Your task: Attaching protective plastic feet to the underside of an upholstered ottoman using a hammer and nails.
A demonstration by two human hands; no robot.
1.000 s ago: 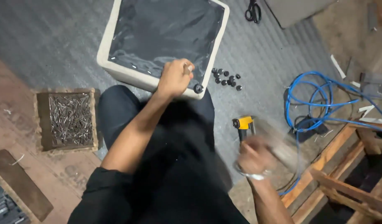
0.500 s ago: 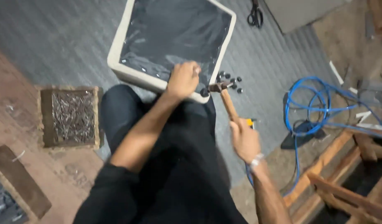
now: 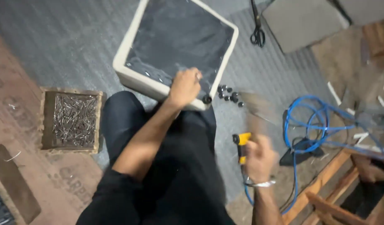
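A: What is the head view showing?

B: A person is sitting on the floor, looking down over dark trousers. The left hand is pinching something small, too small to name, against the near edge of a square cushioned seat frame, cream-sided with black cloth stretched over it. The right hand is raised and blurred with motion, closed around a handle; the tool's head is only a smear above it, so I cannot tell what kind it is.

A: What is lying around?

B: A cluster of small black tacks is sitting just beside the frame's right corner. A yellow-and-black tool is lying near the right hand, with a blue hose coiled further right. A wooden tray of nails is resting to the left, and scissors are lying near the floor's far edge.

A: What could go wrong?

B: In my judgement, a swing landing off target would be hitting the left fingers, since they are sitting right at the frame's edge. A glancing blow could also be bending the fastener or tearing the cloth.
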